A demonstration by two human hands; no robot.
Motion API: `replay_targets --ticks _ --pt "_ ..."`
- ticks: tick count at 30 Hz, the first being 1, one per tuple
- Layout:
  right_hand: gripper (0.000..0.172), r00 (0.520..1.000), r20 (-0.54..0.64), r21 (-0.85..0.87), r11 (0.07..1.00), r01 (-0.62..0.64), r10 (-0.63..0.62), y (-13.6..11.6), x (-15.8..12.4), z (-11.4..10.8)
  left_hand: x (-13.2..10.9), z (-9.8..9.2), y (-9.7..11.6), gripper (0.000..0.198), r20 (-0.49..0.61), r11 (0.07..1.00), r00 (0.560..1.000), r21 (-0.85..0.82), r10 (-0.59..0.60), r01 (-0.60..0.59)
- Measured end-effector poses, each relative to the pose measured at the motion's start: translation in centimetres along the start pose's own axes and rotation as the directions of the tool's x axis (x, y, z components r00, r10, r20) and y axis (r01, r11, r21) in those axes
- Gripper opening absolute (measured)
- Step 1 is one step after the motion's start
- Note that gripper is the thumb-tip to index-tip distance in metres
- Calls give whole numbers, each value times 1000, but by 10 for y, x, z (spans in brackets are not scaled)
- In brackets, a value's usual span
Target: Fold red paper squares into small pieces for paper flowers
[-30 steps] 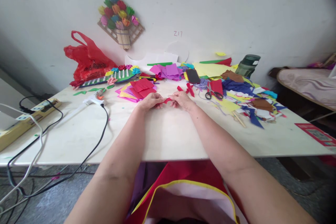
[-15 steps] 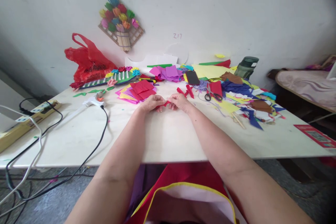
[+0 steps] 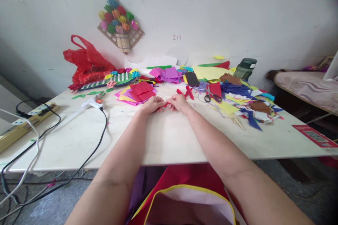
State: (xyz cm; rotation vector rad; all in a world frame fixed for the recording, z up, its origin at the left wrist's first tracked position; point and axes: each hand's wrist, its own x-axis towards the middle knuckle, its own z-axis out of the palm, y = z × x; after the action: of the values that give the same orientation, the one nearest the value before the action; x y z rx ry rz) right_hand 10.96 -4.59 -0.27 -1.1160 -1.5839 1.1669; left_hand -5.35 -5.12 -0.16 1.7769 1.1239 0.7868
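Observation:
Between my two hands is a small piece of red crepe paper (image 3: 166,104), mostly hidden by the fingers. My left hand (image 3: 153,104) pinches its left end, and my right hand (image 3: 177,103) pinches the other end close by. Both hands are just above the white table (image 3: 174,137). Behind the left hand lies a stack of coloured paper squares (image 3: 141,90), red ones on top. Several folded red paper pieces (image 3: 189,92) lie just beyond my right hand. Farther right are black-handled scissors (image 3: 212,95).
A white glue gun (image 3: 92,103) with a black cord lies left, near a power strip (image 3: 44,114). A red plastic bag (image 3: 88,59), phone (image 3: 192,79) and green bottle (image 3: 245,69) stand or lie at the back. Paper scraps (image 3: 253,105) pile up on the right.
My fingers have drawn slightly closer together, and less of the red paper shows between them. The whole view has shifted a little; the other things on the table stay in place.

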Motion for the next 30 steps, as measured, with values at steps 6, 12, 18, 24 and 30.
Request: replay_targets --ticks 6,12,18,24,30 --pt "25 999 -44 36 999 -8 9 5 8 -3 2 4 -2 42 -149 1000 989 -18 -21 18" --pt "23 999 -38 68 998 -3 5 5 8 -2 3 5 -5 41 -187 996 982 -88 -32 16" --pt "22 999 -48 123 992 -6 12 3 6 -4 2 2 -6 36 -145 965 989 -263 -34 -5" --pt "21 999 12 156 987 -35 34 0 3 -8 2 -1 -9 34 -167 947 984 -320 -55 -2" --pt "25 992 126 30 999 12 -16 2 0 -8 4 -2 -14 31 -124 953 992 -303 -6 -32"
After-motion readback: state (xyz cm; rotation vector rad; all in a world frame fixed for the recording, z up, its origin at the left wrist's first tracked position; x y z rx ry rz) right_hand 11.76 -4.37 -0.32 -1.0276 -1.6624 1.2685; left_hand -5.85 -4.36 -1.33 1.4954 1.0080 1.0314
